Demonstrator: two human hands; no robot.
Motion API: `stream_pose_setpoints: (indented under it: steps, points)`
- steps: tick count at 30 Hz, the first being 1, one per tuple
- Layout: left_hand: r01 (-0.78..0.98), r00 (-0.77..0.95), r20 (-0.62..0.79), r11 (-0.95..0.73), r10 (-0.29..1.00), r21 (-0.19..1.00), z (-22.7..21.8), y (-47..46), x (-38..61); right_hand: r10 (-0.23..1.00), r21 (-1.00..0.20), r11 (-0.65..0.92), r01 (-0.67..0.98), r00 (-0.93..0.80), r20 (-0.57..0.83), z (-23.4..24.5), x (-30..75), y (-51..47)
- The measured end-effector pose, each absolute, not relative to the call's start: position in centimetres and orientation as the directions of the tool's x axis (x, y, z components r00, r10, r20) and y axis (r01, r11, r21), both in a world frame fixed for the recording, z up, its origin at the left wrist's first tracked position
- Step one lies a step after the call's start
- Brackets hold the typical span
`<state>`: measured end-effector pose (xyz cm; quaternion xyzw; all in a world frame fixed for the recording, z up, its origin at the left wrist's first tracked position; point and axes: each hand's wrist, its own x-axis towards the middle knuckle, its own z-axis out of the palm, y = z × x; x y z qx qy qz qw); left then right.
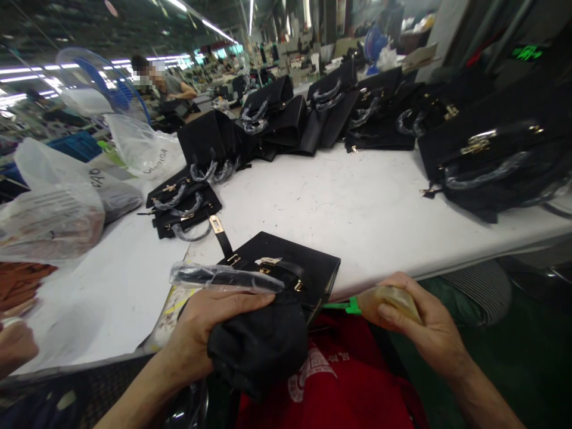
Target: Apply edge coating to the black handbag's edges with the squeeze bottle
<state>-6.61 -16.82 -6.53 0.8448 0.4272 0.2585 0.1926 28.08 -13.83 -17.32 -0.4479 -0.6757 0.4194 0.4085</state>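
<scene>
My left hand (203, 316) grips a black handbag (308, 253) that lies at the table's near edge. Its fingers press on a bulging piece of soft black cloth (261, 345), which looks like the bag's lining turned out. A plastic-wrapped handle (223, 277) runs just above those fingers, and a strap with a gold plate (215, 224) sticks up behind it. In my right hand (431, 319) is a yellowish squeeze bottle (367, 305) with a green nozzle (351, 305). The nozzle points left at the bag's near side; whether it touches is hidden.
Several black handbags (277, 125) line the back of the white table (286, 190), with another (482, 161) at right. Smaller ones (183, 205) lie at left, near plastic sacks (58, 202). Another person's hand (18, 345) is at the left edge. Blue fans (120, 89) stand behind.
</scene>
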Motion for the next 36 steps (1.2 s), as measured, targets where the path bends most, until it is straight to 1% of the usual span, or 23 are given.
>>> stream_pose_setpoints:
  steps: [3,6,10,14,17,21,23,26,28,31,36]
  points:
    - [0.613,0.496,0.280,-0.560,0.822,0.558,-6.8,-16.9,-6.7,0.966,-0.945,0.196,0.261,-0.217,0.141,-17.7,28.1,-13.8]
    - [0.607,0.502,0.271,-0.558,0.821,0.566,-6.7,-16.8,-6.7,0.967,-0.957,0.168,0.234,-0.229,0.114,-17.9,28.0,-13.8]
    - [0.605,0.499,0.235,-0.529,0.834,0.594,-6.1,-16.6,-6.5,0.967,-0.938,0.206,0.279,-0.203,0.151,-17.8,28.0,-13.8]
    - [0.589,0.503,0.252,-0.541,0.827,0.600,-5.7,-16.7,-6.4,0.956,-0.941,0.224,0.254,-0.245,0.161,-17.8,28.1,-13.9]
    - [0.608,0.497,0.227,-0.522,0.838,0.598,-6.0,-16.8,-6.6,0.961,-0.932,0.235,0.275,-0.208,0.181,-17.9,28.2,-14.1]
    - [0.605,0.507,0.213,-0.521,0.835,0.602,-6.4,-16.9,-7.1,0.961,-0.960,0.186,0.210,-0.244,0.133,-17.9,28.4,-14.2]
    - [0.607,0.500,0.214,-0.516,0.839,0.605,-6.4,-16.9,-7.1,0.970,-0.964,0.168,0.206,-0.206,0.125,-18.0,28.6,-14.2]
    - [0.606,0.492,0.218,-0.512,0.843,0.609,-6.3,-17.0,-6.9,0.985,-0.960,0.158,0.233,-0.099,0.139,-18.1,28.8,-14.0]
    - [0.604,0.486,0.226,-0.511,0.844,0.612,-6.2,-17.0,-6.7,0.986,-0.960,0.160,0.228,-0.074,0.147,-18.0,28.6,-14.1]
    - [0.603,0.473,0.233,-0.505,0.850,0.618,-6.2,-16.9,-6.6,0.979,-0.959,0.191,0.208,-0.118,0.169,-17.7,27.9,-14.4]
    - [0.585,0.498,0.245,-0.531,0.832,0.613,-5.9,-16.7,-6.5,0.942,-0.959,0.224,0.175,-0.290,0.167,-16.6,27.4,-15.0]
